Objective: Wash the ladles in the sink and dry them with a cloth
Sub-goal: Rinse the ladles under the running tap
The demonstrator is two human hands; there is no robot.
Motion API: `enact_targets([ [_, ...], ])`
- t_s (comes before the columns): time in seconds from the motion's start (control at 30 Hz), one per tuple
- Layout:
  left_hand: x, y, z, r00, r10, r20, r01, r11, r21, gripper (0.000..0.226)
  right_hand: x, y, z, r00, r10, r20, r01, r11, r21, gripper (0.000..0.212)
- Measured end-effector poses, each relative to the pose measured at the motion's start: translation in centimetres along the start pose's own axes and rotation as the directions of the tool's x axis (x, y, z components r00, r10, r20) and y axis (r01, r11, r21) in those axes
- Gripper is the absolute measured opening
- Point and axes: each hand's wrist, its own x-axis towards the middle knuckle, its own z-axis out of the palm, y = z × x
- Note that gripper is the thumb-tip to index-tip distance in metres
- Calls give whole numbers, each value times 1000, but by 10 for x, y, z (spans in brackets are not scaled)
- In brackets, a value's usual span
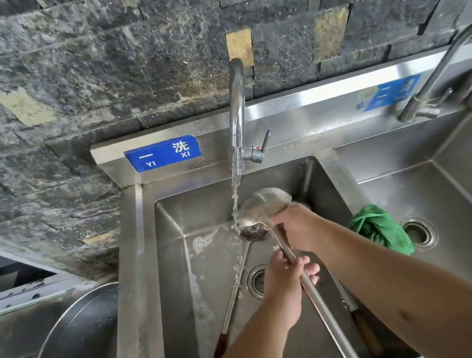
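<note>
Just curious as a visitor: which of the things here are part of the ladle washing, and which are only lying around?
In use:
held ladle, in the left hand and right hand
running tap
left sink
other ladles in the sink
green cloth, for drying

Lying about:
round metal basin
right tap
blue label

The fingertips of the right hand (296, 225) are hidden behind the bowl of the held ladle (263, 205), so the grip there cannot be made out. Below the fingers of the left hand (285, 285), the ladle's handle is cut off by the bottom edge. A second ladle (235, 296), left of those fingers, is partly covered at its bowl by the held one and by splashing water. A third handle (361, 323), right of them, is mostly hidden under the right forearm. A green cloth (379, 230) is partly concealed behind that arm.
</note>
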Motion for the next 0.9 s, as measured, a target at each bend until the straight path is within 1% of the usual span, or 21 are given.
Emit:
enact_targets([
  [0.07, 15, 3, 5, 998, -54, -20, 53, 997, -54, 14, 3, 8, -16, 1000, -30, 1, 29, 978, -208, 19],
  [0.13, 34, 3, 9, 995, -96, 28, 98, 991, -89, 18, -1, 26, -32, 1000, -21, 3, 21, 951, -309, 4],
  [0.17, 43, 2, 11, 993, -109, 45, 113, 989, -90, 18, -5, 39, -42, 999, -21, -25, 10, 932, -362, 15],
  [0.2, 55, -3, 11, 990, -128, 56, 133, 986, -96, 18, -9, 54, -53, 998, -30, -55, 3, 898, -440, 21],
  [0.27, 79, -11, 14, 987, -149, 66, 156, 979, -129, 15, -22, 78, -71, 997, -21, -80, -30, 810, -586, 27],
  [0.33, 98, -18, 24, 981, -184, 54, 191, 964, -183, 16, -33, 99, -85, 987, 54, -149, -132, 798, -589, 37],
  [0.4, 111, -29, 34, 978, -187, 92, 203, 957, -209, 18, -34, 114, -95, 965, 113, -238, -235, 776, -585, 38],
  [0.43, 115, -35, 38, 975, -182, 125, 205, 956, -210, 19, -30, 119, -100, 962, 129, -241, -252, 759, -600, 30],
  [0.5, 126, -51, 45, 967, -178, 183, 216, 953, -214, 23, -22, 128, -109, 963, 143, -228, -260, 712, -652, 4],
  [0.57, 133, -54, 45, 960, -174, 218, 227, 942, -247, 20, -13, 131, -111, 960, 134, -246, -266, 712, -650, 6],
  [0.63, 142, -58, 50, 953, -217, 210, 271, 922, -277, 12, -5, 136, -116, 950, 105, -293, -275, 725, -631, 5],
  [0.7, 151, -61, 53, 946, -254, 203, 303, 917, -261, 27, 4, 139, -119, 948, 70, -310, -266, 713, -649, 4],
  [0.8, 148, -59, 49, 916, -239, 322, 334, 899, -284, 55, 17, 140, -121, 944, 41, -327, -253, 729, -636, 8],
  [0.83, 145, -58, 48, 907, -236, 347, 347, 888, -303, 60, 21, 138, -122, 942, 35, -333, -248, 740, -626, 9],
  [0.9, 141, -58, 45, 902, -244, 357, 364, 873, -323, 66, 30, 137, -123, 944, 20, -328, -233, 745, -625, 12],
])
